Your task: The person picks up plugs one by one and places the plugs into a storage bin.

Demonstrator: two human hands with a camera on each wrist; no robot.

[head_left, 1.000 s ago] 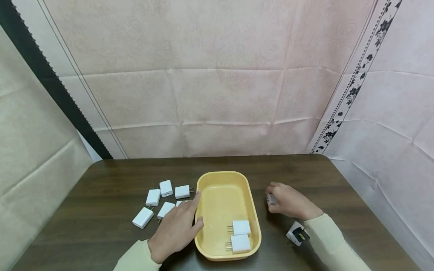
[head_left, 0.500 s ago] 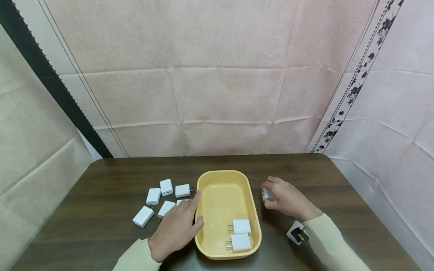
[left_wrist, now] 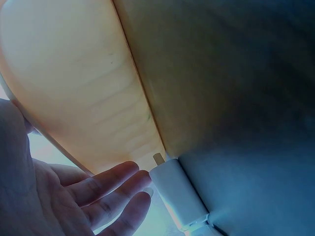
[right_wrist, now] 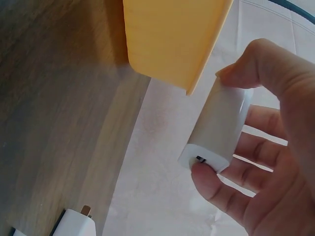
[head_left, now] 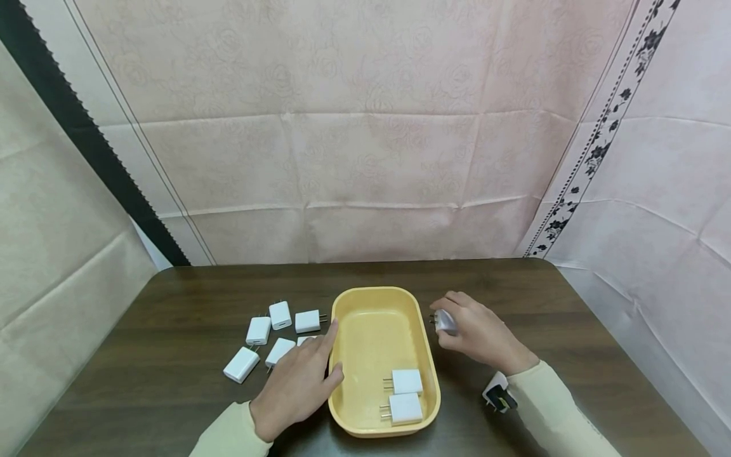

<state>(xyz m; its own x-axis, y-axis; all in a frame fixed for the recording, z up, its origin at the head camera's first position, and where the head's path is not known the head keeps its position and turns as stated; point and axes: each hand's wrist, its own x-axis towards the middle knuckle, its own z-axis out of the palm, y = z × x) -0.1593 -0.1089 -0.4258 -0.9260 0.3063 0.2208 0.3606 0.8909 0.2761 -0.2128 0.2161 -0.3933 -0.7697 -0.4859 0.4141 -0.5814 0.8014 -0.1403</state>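
Observation:
My right hand [head_left: 476, 333] pinches a white charger plug [head_left: 446, 322] just right of the yellow tray [head_left: 374, 289], its prongs facing the tray. In the right wrist view, thumb and fingertip grip this charger [right_wrist: 219, 123] at its two ends, above the table. The left hand [head_left: 302, 381] has its fingers extended, with the index fingertip at the tray's left rim. Inside the tray lie two white chargers, one [head_left: 407, 382] behind the other [head_left: 405, 409], prongs to the left. The left wrist view has a charger [left_wrist: 179, 191] on the table close to the fingertips.
Left of the tray lie several white chargers, among them one at the near left [head_left: 241, 365] and one by the rim [head_left: 308, 321]; the left hand partly covers another. Beside the right forearm is a white charger [head_left: 495, 383] with a black part [head_left: 502, 400]. Cloth hangs behind the table.
My right hand has moved left with the charger, coming nearer the tray's right rim, and the prongs now show. The left hand and the tray have stayed in place.

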